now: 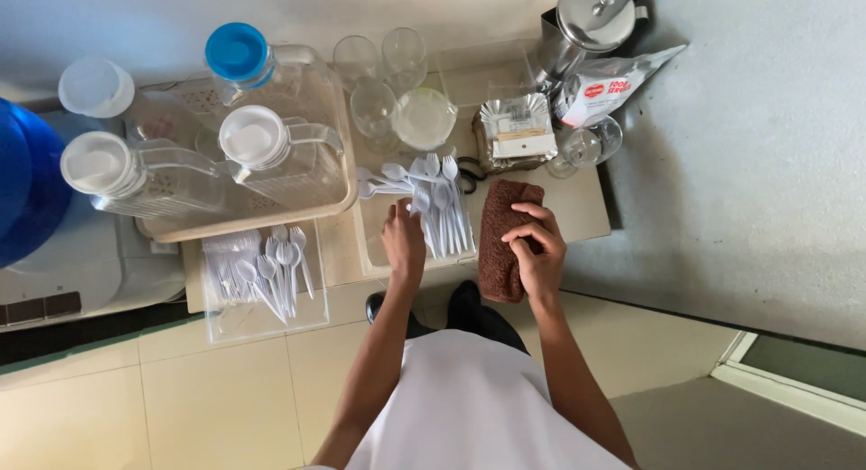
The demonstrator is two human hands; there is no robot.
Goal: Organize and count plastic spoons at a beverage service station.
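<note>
The left hand [403, 240] pinches what seems one white plastic spoon [420, 204] from the pile [442, 208] on the bench [577, 204]; the right hand [534, 253], fingers curled, pins a brown cloth [505, 240] flat beside it, ready for wiping.

both arms extended forward; left hand [403, 238] fingers curled downward; right hand [536, 249] fingers bent, gripping.

Four lidded plastic jugs [271, 154], five drinking glasses [374, 109], one brown cloth [505, 240]
</note>
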